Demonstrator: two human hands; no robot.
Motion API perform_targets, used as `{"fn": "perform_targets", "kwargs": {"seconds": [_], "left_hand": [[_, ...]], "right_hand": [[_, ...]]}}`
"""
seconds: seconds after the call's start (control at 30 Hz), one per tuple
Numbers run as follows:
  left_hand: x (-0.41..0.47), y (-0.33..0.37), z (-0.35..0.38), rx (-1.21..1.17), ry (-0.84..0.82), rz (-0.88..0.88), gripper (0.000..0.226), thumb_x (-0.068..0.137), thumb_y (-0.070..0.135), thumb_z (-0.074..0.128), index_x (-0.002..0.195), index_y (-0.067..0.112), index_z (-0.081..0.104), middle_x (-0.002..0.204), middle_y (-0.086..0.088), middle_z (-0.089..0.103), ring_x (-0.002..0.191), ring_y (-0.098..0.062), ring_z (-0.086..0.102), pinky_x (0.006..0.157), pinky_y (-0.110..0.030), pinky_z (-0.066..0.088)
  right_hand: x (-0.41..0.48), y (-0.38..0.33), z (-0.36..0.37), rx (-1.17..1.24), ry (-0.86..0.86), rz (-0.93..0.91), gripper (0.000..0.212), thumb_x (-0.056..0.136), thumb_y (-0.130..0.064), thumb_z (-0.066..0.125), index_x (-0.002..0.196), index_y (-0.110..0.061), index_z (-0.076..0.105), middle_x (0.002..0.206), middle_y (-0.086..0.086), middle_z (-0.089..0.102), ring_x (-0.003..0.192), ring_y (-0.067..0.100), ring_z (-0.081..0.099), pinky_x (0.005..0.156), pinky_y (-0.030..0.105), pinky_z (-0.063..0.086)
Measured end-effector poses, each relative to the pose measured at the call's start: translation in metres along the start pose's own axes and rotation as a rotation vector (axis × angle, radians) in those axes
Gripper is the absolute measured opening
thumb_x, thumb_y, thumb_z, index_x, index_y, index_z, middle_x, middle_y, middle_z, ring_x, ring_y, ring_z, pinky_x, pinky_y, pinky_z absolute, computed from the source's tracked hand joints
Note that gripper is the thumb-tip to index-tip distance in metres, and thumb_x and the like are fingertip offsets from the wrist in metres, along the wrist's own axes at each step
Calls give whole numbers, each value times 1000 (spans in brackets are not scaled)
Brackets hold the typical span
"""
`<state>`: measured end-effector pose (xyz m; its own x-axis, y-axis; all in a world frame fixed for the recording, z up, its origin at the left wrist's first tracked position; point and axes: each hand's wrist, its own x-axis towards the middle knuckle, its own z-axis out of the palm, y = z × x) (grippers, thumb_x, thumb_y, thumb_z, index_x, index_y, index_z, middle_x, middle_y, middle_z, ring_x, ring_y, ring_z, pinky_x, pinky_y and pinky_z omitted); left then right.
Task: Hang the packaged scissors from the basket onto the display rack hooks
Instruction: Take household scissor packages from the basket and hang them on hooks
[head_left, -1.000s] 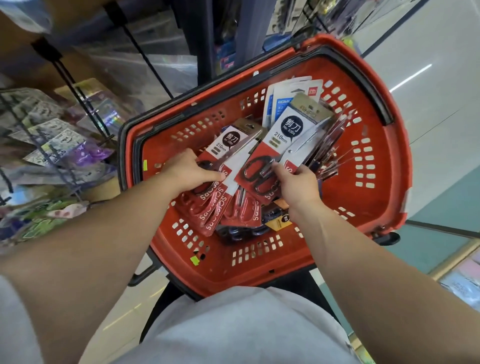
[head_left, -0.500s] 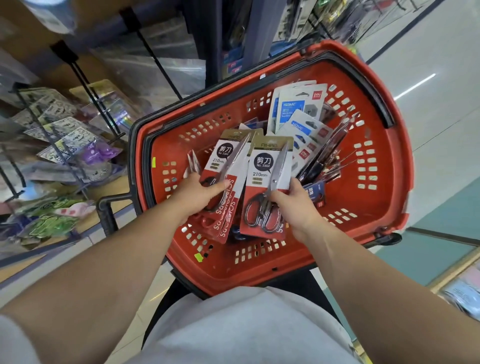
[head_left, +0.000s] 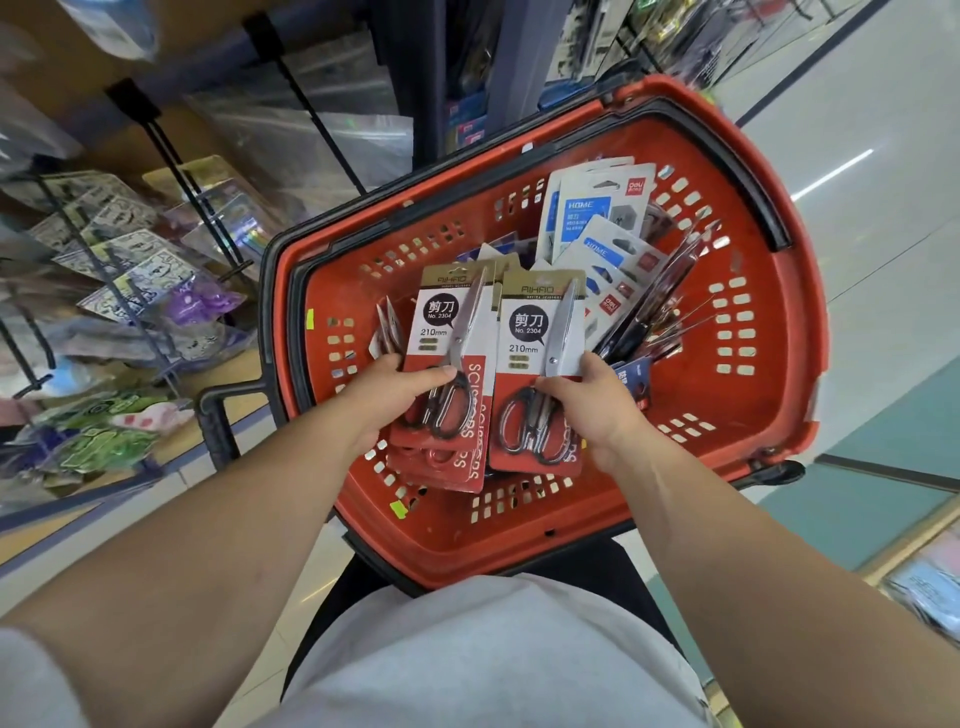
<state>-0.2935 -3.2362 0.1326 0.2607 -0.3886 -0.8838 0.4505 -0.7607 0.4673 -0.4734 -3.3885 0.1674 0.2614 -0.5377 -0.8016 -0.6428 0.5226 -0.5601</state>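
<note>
Over the red basket (head_left: 519, 564), our left hand (head_left: 390, 393) clamps a stack of scissor packs (head_left: 441, 338); our right hand (head_left: 597, 408) pinches a single scissor pack (head_left: 527, 332). Caution: one thumb restrains several cards, so lower ones may slide out before reaching the display hooks (head_left: 171, 156) left of the basket.

Your basket (head_left: 763, 395) is red with a black rim and rows of slots. Your 2 front scissor packs (head_left: 524, 358) are white over red, gold-topped, with a black label; the rear packs (head_left: 597, 208) are white and blue.
</note>
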Motion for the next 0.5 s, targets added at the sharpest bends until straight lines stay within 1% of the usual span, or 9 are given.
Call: {"fn": "perform_targets", "kwargs": {"seconds": [0.07,0.13,0.2,0.27,0.33,0.37,0.43,0.47,0.5], "left_hand": [[0,-2,4,-22,20,6,37,89,35,83,120,38,62,122,10,72,119,-19,65,109,-43,49],[-3,-2,10,-54,27,17,40,88,31,85,118,39,59,122,11,71,116,-17,65,108,-43,50],[-5,-2,16,-88,44,35,47,88,26,85,123,35,54,116,12,70,109,-11,65,94,-33,52],[-6,-3,21,-99,74,73,52,89,22,84,129,30,52,113,14,68,103,-5,63,79,-24,48],[-8,-3,23,-109,98,82,54,91,22,82,133,28,49,114,15,67,103,-4,62,82,-24,46],[-8,-3,24,-132,101,67,54,92,29,81,136,28,49,118,13,68,109,-8,63,90,-28,48],[-12,0,24,-224,92,15,62,87,56,73,139,32,51,128,5,71,121,-22,65,108,-45,48],[-12,0,23,-278,82,-17,70,80,70,69,138,35,55,129,2,73,122,-26,66,110,-52,48],[-11,0,22,-316,69,-37,77,73,79,67,137,37,58,127,3,75,120,-27,68,110,-55,48]], "right_hand": [[-3,-1,-10,28,-18,9,28,94,-3,67,116,-21,65,111,7,79,99,27,77,93,47,62],[-6,-5,-19,85,-15,11,35,93,-4,68,124,-18,65,110,8,80,99,30,77,93,51,61],[-10,-10,-28,144,-18,8,36,93,-4,67,127,-14,64,110,13,79,95,32,78,88,51,63],[-17,-17,-30,198,-77,-17,33,95,-1,64,126,-12,61,110,18,78,91,33,78,78,47,65],[-22,-22,-23,209,-136,-49,36,95,3,63,125,-16,58,110,16,78,92,32,78,78,45,65],[-22,-23,-16,190,-164,-61,39,95,4,65,126,-17,56,112,15,78,95,32,78,82,45,64],[-18,-19,1,90,-184,-66,41,92,1,72,126,-17,56,114,12,77,99,29,77,91,47,63],[-16,-17,10,-15,-163,-79,39,91,-6,77,124,-17,58,113,9,77,99,27,77,94,49,62],[-14,-15,18,-151,-129,-108,38,90,-17,81,122,-18,61,113,6,76,99,25,76,93,49,61]]}}
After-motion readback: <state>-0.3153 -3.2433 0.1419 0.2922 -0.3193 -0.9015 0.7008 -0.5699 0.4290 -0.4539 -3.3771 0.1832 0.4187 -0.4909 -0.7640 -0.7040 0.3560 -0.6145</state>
